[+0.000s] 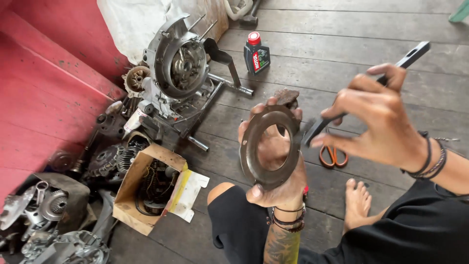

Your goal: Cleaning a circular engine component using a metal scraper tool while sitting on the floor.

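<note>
- Weathered grey floorboards (342, 29) fill most of the frame, with a red-painted wall (44, 88) running down the left side; a person sits on the boards, a bare foot (357, 201) showing at lower centre-right.
- Centre of the frame: the left hand (278, 166) holds up a flat, dark metal ring plate (268, 146), fingers curled round its rim at top and bottom, palm behind the open middle. The plate looks worn and dull, tilted slightly toward the camera.
- Right of centre: the right hand (376, 122) pinches a long, flat dark tool (366, 90), likely a file or scraper, between thumb and fingers. Its lower tip sits just beside the plate's right edge; whether it touches is hard to tell.
- Judging from this, the step in hand is dressing or cleaning the plate's face or rim. A next stroke would call for a firm grip on the ring and the tool laid flat against the metal.
- Upper left: an opened engine case (178, 63) stands on a metal stand, studs pointing up.
- Top centre: a small dark oil bottle with a red cap (256, 53) stands upright, well apart from the hands.
- Lower left: an open cardboard box (141, 188) holds a wound part with wires; loose engine parts lie around it.
- Orange-handled scissors (333, 156) lie on the boards below the right hand.
</note>
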